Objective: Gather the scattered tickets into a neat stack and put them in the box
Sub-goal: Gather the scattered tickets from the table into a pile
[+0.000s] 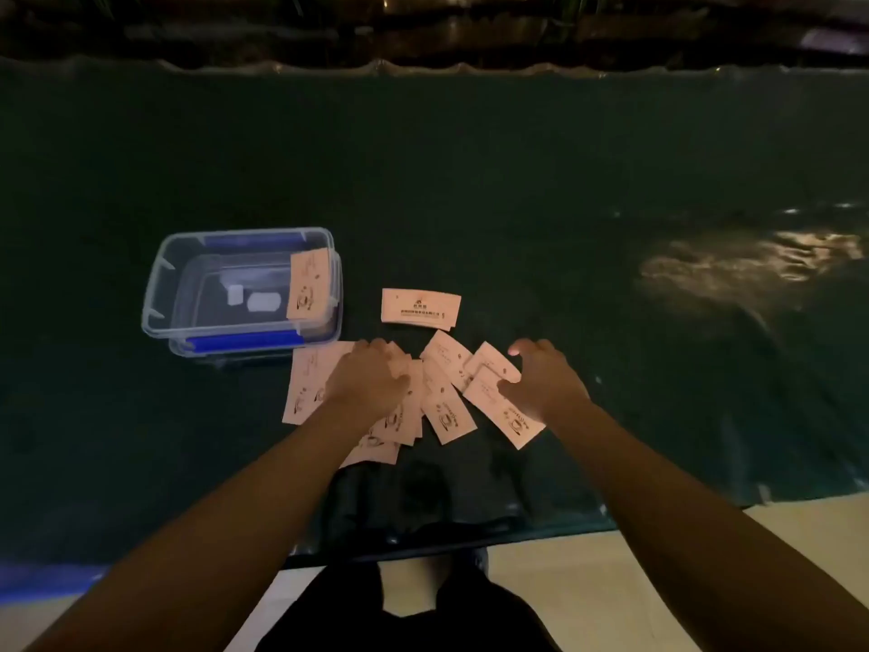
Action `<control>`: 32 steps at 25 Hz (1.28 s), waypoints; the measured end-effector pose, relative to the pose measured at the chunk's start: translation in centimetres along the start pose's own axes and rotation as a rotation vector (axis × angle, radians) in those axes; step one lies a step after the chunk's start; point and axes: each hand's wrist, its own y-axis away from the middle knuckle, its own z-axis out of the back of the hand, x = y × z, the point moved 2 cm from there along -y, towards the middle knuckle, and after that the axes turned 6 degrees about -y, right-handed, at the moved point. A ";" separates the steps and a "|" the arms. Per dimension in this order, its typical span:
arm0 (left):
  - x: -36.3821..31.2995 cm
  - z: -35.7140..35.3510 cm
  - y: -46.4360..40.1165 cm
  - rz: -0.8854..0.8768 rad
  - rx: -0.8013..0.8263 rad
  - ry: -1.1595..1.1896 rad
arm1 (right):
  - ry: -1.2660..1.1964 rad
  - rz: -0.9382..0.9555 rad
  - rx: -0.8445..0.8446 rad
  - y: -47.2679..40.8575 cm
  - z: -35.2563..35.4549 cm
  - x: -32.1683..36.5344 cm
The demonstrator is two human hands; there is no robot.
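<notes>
Several pale pink tickets (446, 407) lie fanned and overlapping on the dark table in front of me. My left hand (371, 378) rests palm down on the left part of the pile, fingers curled over the paper. My right hand (541, 378) presses on the rightmost tickets (510, 418), fingers bent. One ticket (420, 308) lies apart, farther back. Another ticket (308, 284) leans against the right inner wall of the clear plastic box (155, 294), which stands to the left of the pile with blue clips on its sides.
The dark glossy table (470, 181) stretches far back and to both sides, with a light glare (752, 265) at the right. Its near edge (470, 543) runs just above my legs and the pale floor. Two small white pieces (256, 298) show at the box's bottom.
</notes>
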 end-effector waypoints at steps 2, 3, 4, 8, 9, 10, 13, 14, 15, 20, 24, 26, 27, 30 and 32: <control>0.4 -1.1 -0.1 0.089 0.020 0.057 | -0.020 -0.060 0.032 -0.1 -0.7 -0.3; 0.6 -1.7 0.1 0.144 0.022 0.106 | -0.023 -0.081 0.046 0.0 -1.1 -0.7; 0.7 -2.1 0.4 0.173 0.025 0.131 | -0.015 -0.098 0.067 0.2 -1.5 -0.9; 0.5 -3.0 0.4 0.246 0.015 0.190 | -0.030 -0.118 0.057 0.4 -3.2 -1.3; 0.4 -3.1 0.4 0.263 0.017 0.203 | -0.037 -0.124 0.049 0.4 -3.5 -1.3; 0.3 -3.3 0.4 0.269 0.018 0.220 | -0.050 -0.127 0.040 0.4 -3.7 -1.3; -0.4 -3.7 0.5 0.276 0.022 0.239 | -0.113 -0.129 0.035 0.4 -4.4 -0.8; -0.6 -3.9 0.4 0.280 0.026 0.243 | -0.139 -0.126 0.045 0.4 -4.5 -0.6; -0.7 -4.1 0.3 0.279 0.027 0.236 | -0.166 -0.122 0.054 0.3 -4.7 -0.4; -1.5 -4.6 0.2 0.268 0.014 0.264 | -0.213 -0.106 0.058 -0.4 -5.4 0.6; -2.3 -4.8 0.2 0.239 0.017 0.293 | -0.249 -0.060 0.039 -1.4 -5.2 1.4; -2.8 -4.8 0.3 0.227 0.018 0.362 | -0.233 -0.057 0.054 -1.9 -5.1 1.7; -3.1 -4.8 0.3 0.223 0.020 0.403 | -0.233 -0.066 0.068 -2.1 -5.2 1.7; -4.0 -4.6 0.5 0.208 0.021 0.487 | -0.235 -0.083 0.082 -2.4 -5.2 1.8; -4.5 -4.7 0.4 0.199 0.011 0.494 | -0.250 -0.096 0.076 -2.3 -5.3 1.8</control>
